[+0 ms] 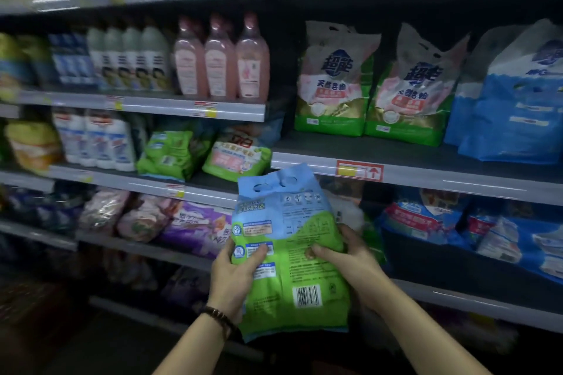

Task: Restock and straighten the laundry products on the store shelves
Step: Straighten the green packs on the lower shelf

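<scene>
I hold a green and blue detergent bag [292,253] upright in front of the shelves, its back with the barcode facing me. My left hand [234,280] grips its left edge, thumb over the front. My right hand [344,259] grips its right side. Behind it, on the left bay's third shelf [146,184], two similar green bags [236,158] lean against each other. Two green and pink powder bags [333,82] stand on the right bay's shelf [457,183].
Pink bottles [221,61] and white bottles [128,61] line the upper left shelf. Large blue bags [511,100] stand at the far right. Purple and pink bags [195,222] lie on the lower left shelf, blue bags [487,228] on the lower right.
</scene>
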Tool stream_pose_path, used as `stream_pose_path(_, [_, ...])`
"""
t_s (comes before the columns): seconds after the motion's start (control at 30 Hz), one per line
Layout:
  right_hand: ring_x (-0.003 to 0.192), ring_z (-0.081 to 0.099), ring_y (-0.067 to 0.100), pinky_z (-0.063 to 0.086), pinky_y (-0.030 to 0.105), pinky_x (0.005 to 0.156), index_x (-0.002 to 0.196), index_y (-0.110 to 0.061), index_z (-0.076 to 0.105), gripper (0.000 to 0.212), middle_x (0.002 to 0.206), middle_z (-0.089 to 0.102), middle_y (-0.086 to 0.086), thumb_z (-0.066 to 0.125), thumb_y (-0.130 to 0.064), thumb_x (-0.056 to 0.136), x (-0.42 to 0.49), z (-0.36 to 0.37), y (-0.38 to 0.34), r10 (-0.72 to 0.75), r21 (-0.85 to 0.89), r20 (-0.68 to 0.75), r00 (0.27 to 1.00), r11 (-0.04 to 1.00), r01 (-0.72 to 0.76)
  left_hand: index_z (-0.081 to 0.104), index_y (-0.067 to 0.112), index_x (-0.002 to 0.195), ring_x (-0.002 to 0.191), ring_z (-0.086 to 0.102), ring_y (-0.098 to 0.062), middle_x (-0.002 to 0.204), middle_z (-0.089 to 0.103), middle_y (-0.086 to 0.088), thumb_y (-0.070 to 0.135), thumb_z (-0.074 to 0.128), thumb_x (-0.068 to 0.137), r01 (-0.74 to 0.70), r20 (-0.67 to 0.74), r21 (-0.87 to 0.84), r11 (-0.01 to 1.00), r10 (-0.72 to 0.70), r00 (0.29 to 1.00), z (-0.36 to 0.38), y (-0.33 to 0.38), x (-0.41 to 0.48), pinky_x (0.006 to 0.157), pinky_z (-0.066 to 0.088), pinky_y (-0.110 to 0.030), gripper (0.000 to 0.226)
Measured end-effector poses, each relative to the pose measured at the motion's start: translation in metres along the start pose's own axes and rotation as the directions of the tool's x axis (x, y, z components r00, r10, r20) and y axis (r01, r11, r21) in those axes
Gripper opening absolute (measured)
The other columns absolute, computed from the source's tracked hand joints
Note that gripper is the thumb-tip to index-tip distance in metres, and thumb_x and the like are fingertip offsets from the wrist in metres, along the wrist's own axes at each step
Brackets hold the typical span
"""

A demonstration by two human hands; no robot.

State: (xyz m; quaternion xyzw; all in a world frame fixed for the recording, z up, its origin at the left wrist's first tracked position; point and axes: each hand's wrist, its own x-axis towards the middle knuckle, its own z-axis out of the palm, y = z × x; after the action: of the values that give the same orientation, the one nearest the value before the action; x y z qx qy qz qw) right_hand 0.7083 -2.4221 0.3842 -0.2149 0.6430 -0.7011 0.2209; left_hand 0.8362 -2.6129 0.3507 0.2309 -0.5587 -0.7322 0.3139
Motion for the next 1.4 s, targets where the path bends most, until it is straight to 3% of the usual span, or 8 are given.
stream_pose_path(0.17, [0.111, 0.076, 0.031, 0.059, 0.055, 0.099, 0.138, -0.038, 0.056, 0.088, 0.125, 0.078, 0.004, 0.098, -0.026, 0.063, 0.013, 0.045, 0.025, 0.101, 0.035, 0.207, 0.973, 0.993, -0.110, 0.069, 0.014, 0.127, 0.108, 0.076, -0.036, 0.115, 0.079, -0.012, 0.020, 0.092, 0.074, -0.061, -0.073, -0.058, 0.996, 0.057, 0.996, -0.045, 0.027, 0.021, 0.102, 0.056, -0.056, 0.058])
stream_pose_path(0.3, [0.105, 0.078, 0.027, 0.060, 0.055, 0.096, 0.136, -0.021, 0.060, 0.065, 0.115, 0.081, 0.004, 0.090, -0.011, 0.079, 0.035, 0.090, 0.032, 0.044, -0.009, 0.123, 0.991, 0.999, -0.043, 0.057, 0.014, 0.142, 0.109, 0.076, -0.034, 0.123, 0.077, -0.013, 0.037, 0.102, 0.059, -0.040, -0.018, 0.025, 0.999, 0.040, 0.999, -0.074, 0.054, 0.045, 0.101, 0.056, -0.059, 0.097])
stream_pose_path(0.53, [0.106, 0.077, 0.021, 0.060, 0.052, 0.098, 0.121, -0.027, 0.072, 0.039, 0.114, 0.081, -0.002, 0.077, -0.002, 0.091, 0.081, 0.141, 0.028, -0.079, -0.069, 0.080, 0.994, 0.994, 0.085, 0.061, 0.010, 0.129, 0.111, 0.075, -0.034, 0.119, 0.078, -0.013, -0.010, 0.086, 0.074, -0.044, 0.364, 0.479, 0.877, -0.152, 0.919, -0.116, 0.103, 0.091, 0.097, 0.060, -0.050, 0.064])
stream_pose_path(0.7, [0.096, 0.078, 0.012, 0.062, 0.044, 0.092, 0.121, -0.027, 0.071, 0.032, 0.104, 0.082, -0.011, 0.074, -0.007, 0.095, 0.115, 0.170, 0.031, -0.080, -0.034, -0.050, 0.996, 0.996, 0.078, 0.066, 0.021, 0.120, 0.099, 0.077, -0.032, 0.102, 0.081, 0.000, 0.002, 0.091, 0.065, -0.116, 0.243, 0.700, 0.704, -0.083, 0.967, -0.118, 0.124, 0.146, 0.085, 0.064, -0.052, 0.064])
stream_pose_path(0.9, [0.113, 0.071, 0.014, 0.057, 0.046, 0.100, 0.136, -0.032, 0.061, 0.038, 0.123, 0.074, -0.012, 0.065, -0.037, 0.099, 0.168, 0.187, 0.015, -0.270, -0.238, -0.137, 0.953, 0.943, 0.233, 0.062, 0.020, 0.125, 0.095, 0.064, 0.002, 0.108, 0.068, 0.016, 0.003, 0.088, 0.078, -0.248, 0.242, 0.707, 0.663, 0.103, 0.965, -0.102, 0.129, 0.203, 0.071, 0.054, -0.009, 0.057])
stream_pose_path(1.0, [0.115, 0.070, 0.021, 0.056, 0.050, 0.100, 0.136, -0.034, 0.058, 0.052, 0.126, 0.073, -0.007, 0.056, -0.057, 0.090, 0.206, 0.192, 0.010, -0.317, -0.305, -0.150, 0.936, 0.916, 0.261, 0.060, 0.020, 0.125, 0.098, 0.062, -0.010, 0.104, 0.063, 0.017, 0.008, 0.085, 0.082, -0.297, 0.251, 0.771, 0.564, 0.160, 0.955, -0.092, 0.133, 0.238, 0.072, 0.049, -0.014, 0.051])
stream_pose_path(1.17, [0.147, 0.046, 0.033, 0.038, 0.038, 0.117, 0.162, -0.014, 0.034, 0.062, 0.161, 0.048, 0.011, 0.055, -0.035, 0.108, 0.260, 0.210, -0.006, -0.281, -0.348, -0.248, 0.927, 0.919, 0.186, 0.064, 0.012, 0.131, 0.107, 0.066, -0.022, 0.116, 0.070, -0.001, 0.003, 0.086, 0.079, -0.355, 0.147, 0.755, 0.551, 0.386, 0.911, -0.080, 0.138, 0.294, 0.086, 0.049, -0.031, 0.057])
stream_pose_path(1.4, [0.136, 0.055, 0.039, 0.048, 0.048, 0.110, 0.162, -0.019, 0.033, 0.059, 0.156, 0.053, 0.016, 0.052, -0.031, 0.108, 0.315, 0.237, 0.013, -0.379, -0.469, -0.324, 0.867, 0.860, 0.201, 0.046, 0.018, 0.154, 0.117, 0.063, -0.043, 0.132, 0.066, -0.022, 0.014, 0.074, 0.091, -0.230, -0.035, 0.828, 0.512, 0.456, 0.889, -0.067, 0.104, 0.360, 0.092, 0.049, -0.039, 0.068])
